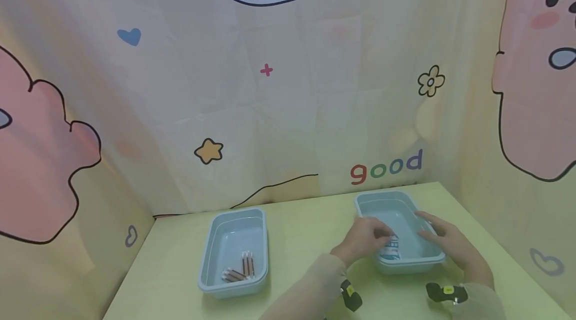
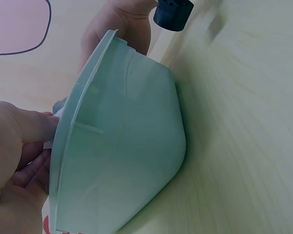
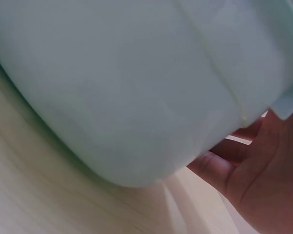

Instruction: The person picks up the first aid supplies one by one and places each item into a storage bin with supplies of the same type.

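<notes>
My left grip [image 1: 362,241] pinches one white-and-blue printed packet [image 1: 392,251] at one of two light-blue rectangular plastic trays [image 1: 408,230]; my right grip [image 1: 451,244], fingers parted, adjoins its rim.

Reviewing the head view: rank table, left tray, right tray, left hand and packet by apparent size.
1. Table
2. Left tray and right tray: too alike to rank; hands partly cover the right one
3. Left hand
4. Packet, partly hidden
</notes>
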Demonstrator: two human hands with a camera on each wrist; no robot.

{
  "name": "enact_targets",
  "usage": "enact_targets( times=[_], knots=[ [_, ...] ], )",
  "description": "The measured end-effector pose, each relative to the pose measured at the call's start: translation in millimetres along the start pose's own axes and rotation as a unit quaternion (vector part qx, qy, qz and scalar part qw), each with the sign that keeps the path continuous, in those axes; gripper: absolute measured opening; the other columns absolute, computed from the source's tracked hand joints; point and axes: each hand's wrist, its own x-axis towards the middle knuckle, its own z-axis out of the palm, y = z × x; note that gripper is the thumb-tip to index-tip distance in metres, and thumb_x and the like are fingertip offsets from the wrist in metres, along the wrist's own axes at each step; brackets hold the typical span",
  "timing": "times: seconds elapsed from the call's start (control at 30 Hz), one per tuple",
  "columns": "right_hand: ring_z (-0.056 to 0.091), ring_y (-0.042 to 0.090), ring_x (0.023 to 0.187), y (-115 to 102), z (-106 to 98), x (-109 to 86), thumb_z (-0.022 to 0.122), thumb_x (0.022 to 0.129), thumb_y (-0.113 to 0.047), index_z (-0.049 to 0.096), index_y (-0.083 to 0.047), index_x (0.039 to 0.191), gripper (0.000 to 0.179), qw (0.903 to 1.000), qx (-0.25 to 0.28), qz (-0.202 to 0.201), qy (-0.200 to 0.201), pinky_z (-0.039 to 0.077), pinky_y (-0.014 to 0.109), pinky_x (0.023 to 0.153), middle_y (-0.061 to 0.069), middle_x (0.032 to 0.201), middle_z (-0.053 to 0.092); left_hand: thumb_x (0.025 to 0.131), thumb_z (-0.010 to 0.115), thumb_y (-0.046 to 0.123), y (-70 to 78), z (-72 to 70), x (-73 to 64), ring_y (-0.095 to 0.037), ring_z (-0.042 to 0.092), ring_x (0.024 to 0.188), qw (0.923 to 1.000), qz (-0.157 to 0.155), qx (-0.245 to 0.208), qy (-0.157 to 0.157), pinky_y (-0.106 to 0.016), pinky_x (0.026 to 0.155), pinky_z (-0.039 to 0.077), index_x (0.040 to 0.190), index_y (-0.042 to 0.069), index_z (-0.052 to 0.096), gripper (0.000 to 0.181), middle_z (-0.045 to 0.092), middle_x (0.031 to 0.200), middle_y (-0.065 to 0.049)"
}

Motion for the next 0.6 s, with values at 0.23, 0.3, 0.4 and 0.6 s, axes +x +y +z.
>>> enact_targets(
  times=[0.23, 0.3, 0.4, 0.6],
  knots=[
    [0.022, 0.058, 0.137, -0.7, 1.1, 2.0, 0.058, 0.098, -0.032, 0.034, -0.007, 0.15, 0.062, 1.0, 0.008, -0.004, 0.002, 0.025, 0.073, 0.101, 0.029, 0.154, 0.027, 0.089, 0.071, 0.018, 2.5, 1.2, -0.1, 0.008, 0.056, 0.083, 0.9993, -0.007, 0.037, -0.002, -0.008, 0.072, 0.046, 0.101, 0.021, 0.076, 0.014, 0.071, 0.095, 0.015],
    [0.021, 0.059, 0.137, -0.5, 1.3, 2.2, 0.058, 0.098, -0.032, 0.035, -0.006, 0.15, 0.062, 0.9999, 0.009, -0.005, 0.002, 0.025, 0.073, 0.102, 0.029, 0.154, 0.027, 0.088, 0.072, 0.019, 2.9, 1.5, 0.1, 0.009, 0.056, 0.083, 0.999, -0.008, 0.044, -0.004, -0.008, 0.072, 0.046, 0.101, 0.021, 0.076, 0.013, 0.07, 0.094, 0.016],
    [0.021, 0.059, 0.137, -0.7, 1.5, 2.1, 0.058, 0.098, -0.032, 0.035, -0.006, 0.149, 0.062, 0.9999, 0.006, -0.009, 0.002, 0.025, 0.073, 0.102, 0.03, 0.154, 0.028, 0.088, 0.072, 0.021, 3.3, 1.6, 0.0, 0.009, 0.056, 0.083, 0.9986, -0.006, 0.053, -0.007, -0.007, 0.071, 0.045, 0.101, 0.021, 0.076, 0.013, 0.07, 0.094, 0.016],
    [0.022, 0.059, 0.136, -0.1, 1.5, 2.8, 0.057, 0.098, -0.032, 0.035, -0.008, 0.15, 0.062, 1.0, 0.001, -0.008, -0.001, 0.026, 0.073, 0.1, 0.03, 0.154, 0.028, 0.089, 0.072, 0.022, 3.7, 0.9, 0.0, 0.009, 0.056, 0.082, 0.9982, 0.001, 0.059, -0.009, -0.006, 0.071, 0.045, 0.101, 0.02, 0.076, 0.013, 0.071, 0.094, 0.015]
  ],
)
